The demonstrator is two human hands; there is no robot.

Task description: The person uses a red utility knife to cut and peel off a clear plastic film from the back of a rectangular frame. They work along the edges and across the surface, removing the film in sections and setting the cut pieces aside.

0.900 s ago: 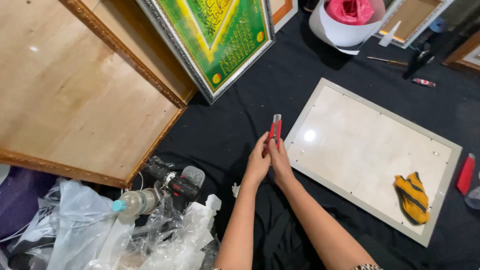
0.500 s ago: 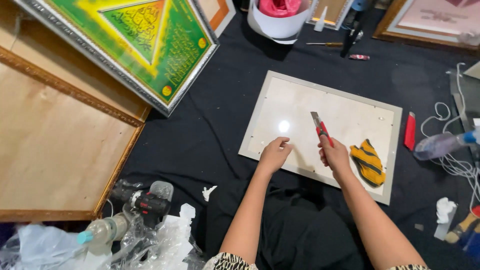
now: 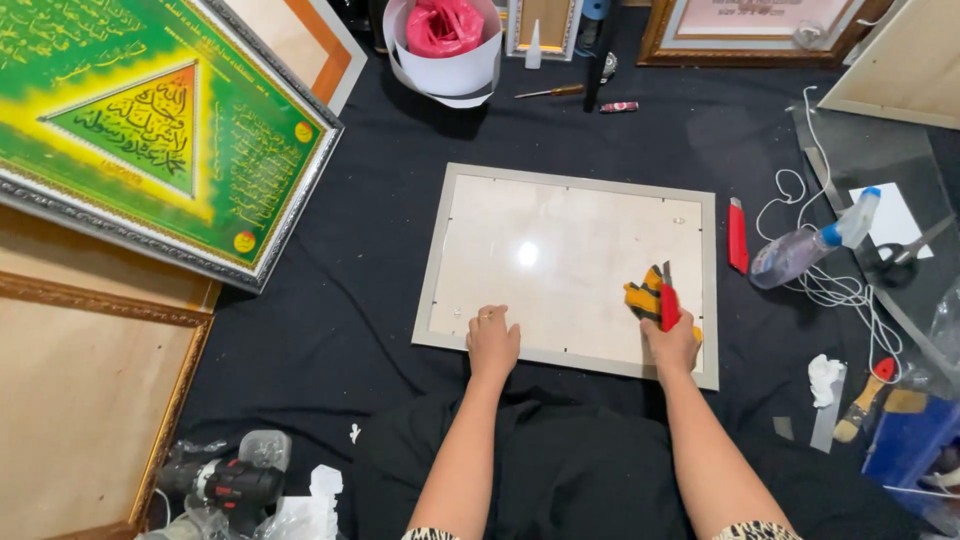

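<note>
Nearest the person, on the black cloth (image 3: 360,260) over the floor: a power drill (image 3: 225,482) at the near left corner beside crumpled plastic (image 3: 305,510); a brush (image 3: 862,400) and a white wad (image 3: 825,375) at the near right. Next, a pale framed panel (image 3: 570,265) lying flat at the cloth's centre, grey border all round. Left hand (image 3: 493,342) flat and open on the panel's near edge, gripping nothing. Right hand (image 3: 672,340) closed around a red cutter (image 3: 667,300), blade end pointing away, over the panel's near right corner; the hands are well apart. A yellow cloth (image 3: 643,295) lies on the panel, touching the cutter and partly under the right hand. Just beside the panel's right edge, a second red cutter (image 3: 737,235); further right, a spray bottle (image 3: 815,243) on its side among white cord (image 3: 795,190). At the left edge, a wooden board (image 3: 80,400), and on it a green framed picture (image 3: 150,120), tilted. At the far edge, a white tub (image 3: 443,55) holding a pink bag (image 3: 445,22), and a screwdriver (image 3: 548,91).
</note>
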